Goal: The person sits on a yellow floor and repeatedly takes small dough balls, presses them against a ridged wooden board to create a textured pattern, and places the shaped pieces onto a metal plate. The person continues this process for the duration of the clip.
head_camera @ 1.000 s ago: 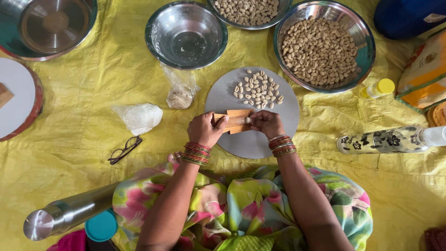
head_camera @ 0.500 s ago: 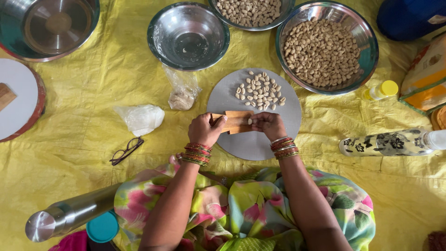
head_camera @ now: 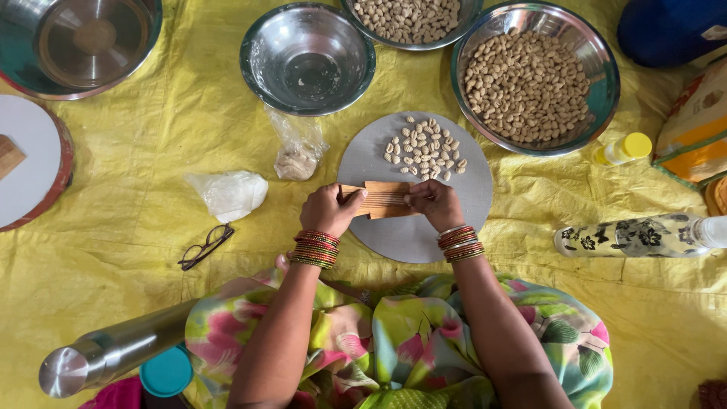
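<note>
Wooden ridged board (head_camera: pixel 382 199) over grey round plate (head_camera: pixel 424 235), I see left hand (head_camera: pixel 331 210) gripping its end, fingers curled; right hand (head_camera: pixel 433 203) pressing thumb on ridges, closed on board too.

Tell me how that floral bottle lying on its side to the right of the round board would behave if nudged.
The floral bottle lies on its side and looks cylindrical, so it would probably roll rather than slide. The wrinkled yellow sheet under it may stop it soon. Its glossy surface could be slippery to grip. How full it is cannot be seen, so its weight is uncertain.
</note>
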